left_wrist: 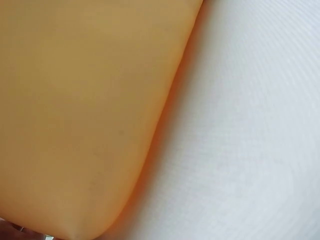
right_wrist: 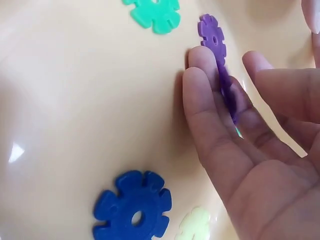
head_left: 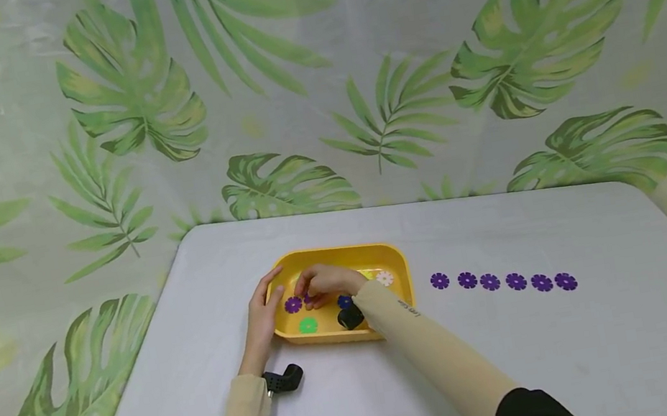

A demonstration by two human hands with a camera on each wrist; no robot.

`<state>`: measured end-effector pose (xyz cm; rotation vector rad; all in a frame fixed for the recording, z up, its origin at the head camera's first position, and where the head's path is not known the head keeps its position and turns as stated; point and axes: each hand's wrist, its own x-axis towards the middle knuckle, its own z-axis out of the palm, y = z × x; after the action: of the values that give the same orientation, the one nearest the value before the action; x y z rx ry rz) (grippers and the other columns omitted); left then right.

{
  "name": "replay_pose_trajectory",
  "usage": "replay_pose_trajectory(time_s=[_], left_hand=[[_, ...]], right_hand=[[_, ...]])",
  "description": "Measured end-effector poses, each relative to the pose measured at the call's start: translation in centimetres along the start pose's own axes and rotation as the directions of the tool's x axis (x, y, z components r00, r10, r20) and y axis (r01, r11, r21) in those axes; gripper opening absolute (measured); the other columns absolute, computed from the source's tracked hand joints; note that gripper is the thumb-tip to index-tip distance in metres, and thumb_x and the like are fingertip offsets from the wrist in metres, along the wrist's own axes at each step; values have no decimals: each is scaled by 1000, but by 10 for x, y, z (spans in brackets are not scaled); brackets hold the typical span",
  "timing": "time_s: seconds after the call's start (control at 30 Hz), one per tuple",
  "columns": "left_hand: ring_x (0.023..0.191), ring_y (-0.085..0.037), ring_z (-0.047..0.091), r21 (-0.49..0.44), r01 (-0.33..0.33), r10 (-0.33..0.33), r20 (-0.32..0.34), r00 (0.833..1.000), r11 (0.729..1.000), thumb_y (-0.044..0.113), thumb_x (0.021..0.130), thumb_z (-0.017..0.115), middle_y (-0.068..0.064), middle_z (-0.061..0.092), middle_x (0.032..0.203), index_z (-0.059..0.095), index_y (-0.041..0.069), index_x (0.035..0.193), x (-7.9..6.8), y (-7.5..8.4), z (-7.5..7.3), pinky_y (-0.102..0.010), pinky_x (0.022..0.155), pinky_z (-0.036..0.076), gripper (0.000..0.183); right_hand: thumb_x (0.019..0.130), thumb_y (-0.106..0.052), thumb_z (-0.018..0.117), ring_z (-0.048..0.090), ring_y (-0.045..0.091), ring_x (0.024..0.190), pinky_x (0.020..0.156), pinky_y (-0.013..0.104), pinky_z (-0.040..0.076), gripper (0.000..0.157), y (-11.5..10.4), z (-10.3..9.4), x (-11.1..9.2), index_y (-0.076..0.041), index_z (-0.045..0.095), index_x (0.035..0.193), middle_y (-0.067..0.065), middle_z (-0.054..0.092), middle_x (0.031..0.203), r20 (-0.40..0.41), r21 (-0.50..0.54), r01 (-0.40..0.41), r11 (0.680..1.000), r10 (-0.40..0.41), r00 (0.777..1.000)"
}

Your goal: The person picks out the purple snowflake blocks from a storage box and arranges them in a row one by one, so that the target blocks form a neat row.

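My left hand (head_left: 262, 317) holds the left end of a yellow tray (head_left: 402, 277), with the thumb over the rim. The tray's outer wall (left_wrist: 90, 110) fills much of the left wrist view. Inside the tray, my right hand (head_left: 327, 282) has a purple flower-shaped notched disc (right_wrist: 227, 92) between its fingers, seen nearly edge-on in the right wrist view. Another purple disc (head_left: 293, 305) lies just left of those fingers. Also in the tray are a green disc (head_left: 308, 325), a blue disc (right_wrist: 132, 207), a white disc (head_left: 384, 278) and a yellow one (head_left: 368, 274), partly hidden.
To the right of the tray, several purple discs (head_left: 490, 282) form a slightly slanting row on the white table (head_left: 619, 315). Behind the table hangs a leaf-patterned cloth (head_left: 292, 112). Black cameras (head_left: 285, 378) are strapped to the wrists.
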<state>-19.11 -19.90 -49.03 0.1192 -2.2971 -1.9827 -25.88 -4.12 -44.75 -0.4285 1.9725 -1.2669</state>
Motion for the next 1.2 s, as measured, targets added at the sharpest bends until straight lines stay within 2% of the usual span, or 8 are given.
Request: replay_pose_trajectory(time_s=[0.2,0.33,0.53,0.67,0.83,1.03,1.2], left_hand=[[140,-21,25,5,11,-11,14,1000,1000,19,102,46,-6,34,151,47,15,141,2,3,3,-37,116,20,39],[141,-23,24,-17,25,-25,23,999,1000,15,102,46,-8,34,151,47,12,141,1,9,4,-37,116,18,39],[141,-28,23,-1,28,-27,40,999,1000,8,102,44,-14,33,151,44,4,142,-9,33,5,-40,116,18,40],[141,-27,24,11,23,-24,41,999,1000,9,102,43,-14,33,151,43,4,142,-13,38,4,-39,116,19,41],[141,-27,23,3,19,-19,48,999,1000,10,102,43,-14,33,151,42,3,143,-16,37,4,-39,116,18,41],[141,-28,22,3,17,-18,41,999,1000,10,102,44,-15,32,151,42,1,142,-18,36,3,-39,116,17,41],[141,-27,22,-5,18,-17,36,999,1000,9,102,45,-15,33,151,43,1,142,-19,36,2,-37,116,16,41]], right_hand=[[90,11,47,64,25,75,75,35,58,21,-2,-11,-12,14,60,106,22,64,95,-50,-10,54,998,-55,997],[89,12,49,64,26,79,81,40,56,22,-2,-26,-27,15,58,109,22,63,100,-37,10,108,994,-108,993],[93,11,50,65,36,91,87,46,52,22,1,-57,-62,15,55,114,22,59,103,-16,69,165,984,-165,986],[93,8,52,67,31,83,82,47,54,25,11,-82,-90,11,54,117,19,56,104,-66,54,161,985,-157,985],[93,0,55,65,27,72,70,38,59,30,39,-116,-130,8,53,121,19,53,106,-159,4,146,989,-144,977],[97,-6,52,62,26,75,72,36,58,31,88,-158,-183,6,50,125,21,53,105,-265,10,115,993,-109,958],[100,-8,46,61,24,76,73,35,57,36,132,-189,-235,12,42,130,25,54,97,-338,22,95,995,-81,938]])
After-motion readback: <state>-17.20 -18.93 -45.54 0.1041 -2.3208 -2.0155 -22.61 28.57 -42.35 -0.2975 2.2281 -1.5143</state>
